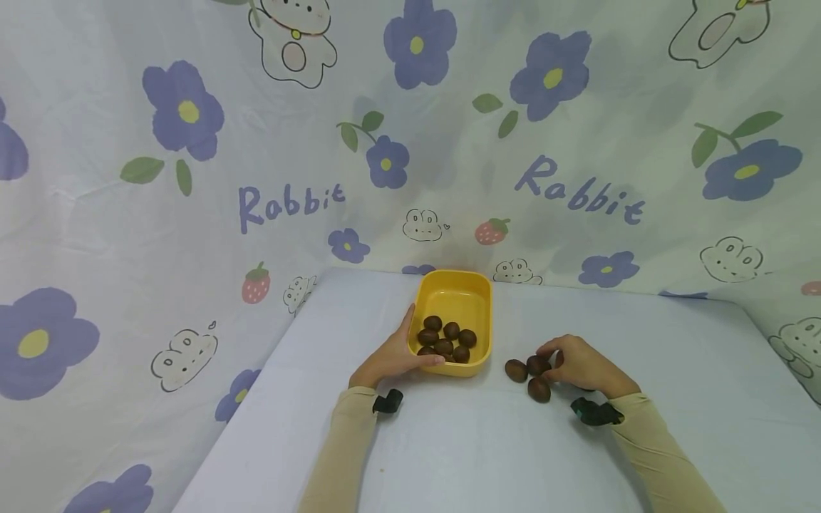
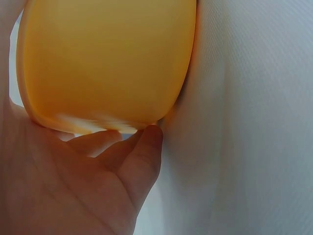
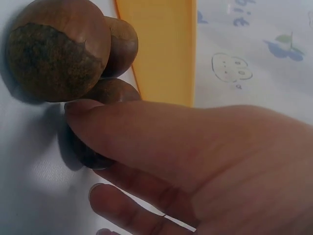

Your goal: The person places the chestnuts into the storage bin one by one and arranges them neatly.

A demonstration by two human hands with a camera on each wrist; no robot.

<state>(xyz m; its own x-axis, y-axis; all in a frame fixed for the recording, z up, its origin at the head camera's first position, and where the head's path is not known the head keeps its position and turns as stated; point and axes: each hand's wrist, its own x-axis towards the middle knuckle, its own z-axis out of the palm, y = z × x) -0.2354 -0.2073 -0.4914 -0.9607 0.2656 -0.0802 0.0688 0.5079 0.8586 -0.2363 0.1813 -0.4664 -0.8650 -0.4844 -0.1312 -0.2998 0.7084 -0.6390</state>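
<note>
A yellow plastic box (image 1: 490,320) stands on the table with several brown chestnuts (image 1: 444,346) in its near half. My left hand (image 1: 393,354) grips the box's near left corner, thumb along the near rim and fingers against the outer left side. In the left wrist view, fingertips (image 2: 152,134) touch the wall of the box (image 2: 107,58) low down by the tabletop. To the right of the box, my right hand (image 1: 580,365) pinches a dark chestnut (image 3: 90,154) between thumb and fingers, partly hidden. Beside it lie three more chestnuts, the nearest one (image 1: 539,390) close to the thumb.
The table (image 1: 462,449) has a white cover. Behind it and on the left hangs a pale cloth (image 1: 449,142) printed with purple flowers, rabbits and strawberries. A dark wrist device (image 1: 595,412) sits on the right wrist, another (image 1: 388,401) on the left.
</note>
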